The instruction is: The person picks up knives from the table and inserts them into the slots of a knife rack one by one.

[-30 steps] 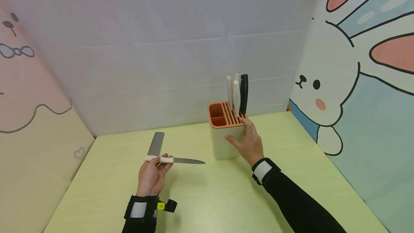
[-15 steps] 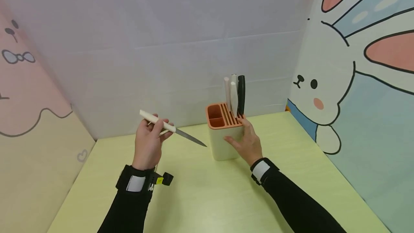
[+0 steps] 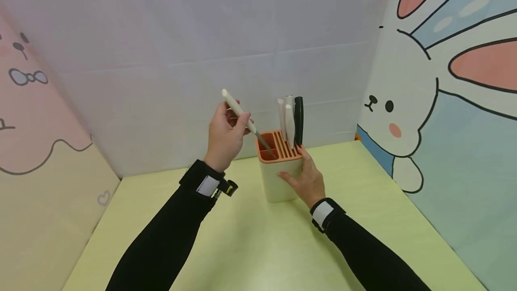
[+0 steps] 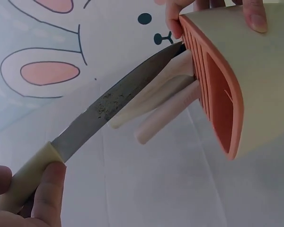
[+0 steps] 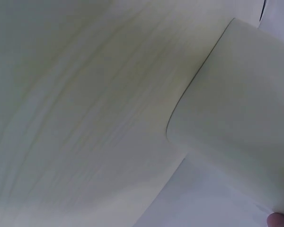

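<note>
My left hand [image 3: 225, 137] pinches the white handle of a kitchen knife [image 3: 238, 107], whose blade slants down over the orange top of the knife block [image 3: 280, 181]. In the left wrist view, the marked blade of the knife [image 4: 109, 105] reaches toward the slots of the block [image 4: 270, 80]; whether its tip touches or enters one, I cannot tell. My right hand [image 3: 308, 181] grips the block's front right side, thumb on the front face and fingers at the rim. White-handled knives [image 3: 289, 122] and a black-handled knife [image 3: 298, 120] stand in the slots.
Two open compartments [image 3: 266, 140] lie left of the slots. The block stands on a pale yellow-green table [image 3: 250, 246] near its back edge. A white sheet [image 3: 161, 57] hangs behind, and a rabbit-printed panel [image 3: 404, 125] rises at the right.
My left hand has lifted the knife from low over the table, up and right to the block, turning the blade downward. The grey flat blade on the table is now out of sight. My right hand stays.
</note>
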The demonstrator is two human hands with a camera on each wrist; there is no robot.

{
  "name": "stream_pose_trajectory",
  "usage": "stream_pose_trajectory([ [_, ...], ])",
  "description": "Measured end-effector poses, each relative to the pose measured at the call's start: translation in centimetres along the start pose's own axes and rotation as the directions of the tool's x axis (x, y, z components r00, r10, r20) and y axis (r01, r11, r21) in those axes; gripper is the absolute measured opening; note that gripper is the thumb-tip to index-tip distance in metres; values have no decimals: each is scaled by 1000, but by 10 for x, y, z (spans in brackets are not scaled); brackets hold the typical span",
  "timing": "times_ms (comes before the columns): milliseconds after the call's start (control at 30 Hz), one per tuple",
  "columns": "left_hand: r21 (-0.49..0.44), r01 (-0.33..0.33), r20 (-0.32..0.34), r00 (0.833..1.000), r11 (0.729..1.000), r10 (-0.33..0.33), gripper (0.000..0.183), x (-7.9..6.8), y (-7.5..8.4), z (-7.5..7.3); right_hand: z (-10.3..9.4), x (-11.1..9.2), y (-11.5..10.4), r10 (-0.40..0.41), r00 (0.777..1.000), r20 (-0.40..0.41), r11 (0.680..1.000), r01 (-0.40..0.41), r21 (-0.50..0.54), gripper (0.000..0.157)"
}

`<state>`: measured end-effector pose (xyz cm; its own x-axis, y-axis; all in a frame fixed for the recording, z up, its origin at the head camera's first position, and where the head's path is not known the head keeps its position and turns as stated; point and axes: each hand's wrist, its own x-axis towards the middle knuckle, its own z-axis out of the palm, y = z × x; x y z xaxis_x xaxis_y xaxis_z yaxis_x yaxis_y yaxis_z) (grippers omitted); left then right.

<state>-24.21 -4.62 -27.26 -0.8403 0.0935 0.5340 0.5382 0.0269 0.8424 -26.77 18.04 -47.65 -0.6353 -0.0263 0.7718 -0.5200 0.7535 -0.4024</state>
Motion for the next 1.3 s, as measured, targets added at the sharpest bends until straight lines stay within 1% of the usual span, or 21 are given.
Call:
stream_pose_trajectory([
  [133, 74, -70, 24, 997, 995, 68, 40, 12, 1, 16, 2, -2, 1, 29, 1000, 0, 1000, -29, 10, 97],
  [200, 96, -87, 30, 996, 992, 85, 40, 16, 1, 24, 3, -2, 2, 37, 999, -5, 999, -37, 10, 97],
  [400, 179, -101, 30, 995, 979, 97, 40, 23, -1, 41, 5, -2, 4, 35, 999, -15, 999, -35, 1, 96],
  [533, 260, -111, 24, 994, 959, 109, 39, 25, -2, 47, 4, -1, 2, 22, 1000, -16, 1000, -22, 1, 96],
  [633, 296, -120, 20, 993, 948, 119, 38, 26, -4, 49, 3, 0, 1, 18, 1000, -16, 1000, -18, 4, 96],
  [867, 322, -103, 27, 995, 941, 100, 38, 27, -9, 57, 2, 1, 1, 10, 1000, -19, 1000, -10, -10, 95],
  [1100, 338, -107, 45, 994, 935, 97, 39, 28, -17, 64, 4, 1, 3, 17, 1000, -7, 1000, -17, -18, 95],
  [1200, 353, -91, 54, 996, 931, 77, 40, 28, -22, 68, 4, 0, 4, 26, 1000, 0, 999, -26, -27, 96],
  [1300, 372, -58, 65, 997, 926, 37, 40, 28, -27, 72, 3, 0, 3, 28, 1000, 5, 999, -28, -28, 96],
])
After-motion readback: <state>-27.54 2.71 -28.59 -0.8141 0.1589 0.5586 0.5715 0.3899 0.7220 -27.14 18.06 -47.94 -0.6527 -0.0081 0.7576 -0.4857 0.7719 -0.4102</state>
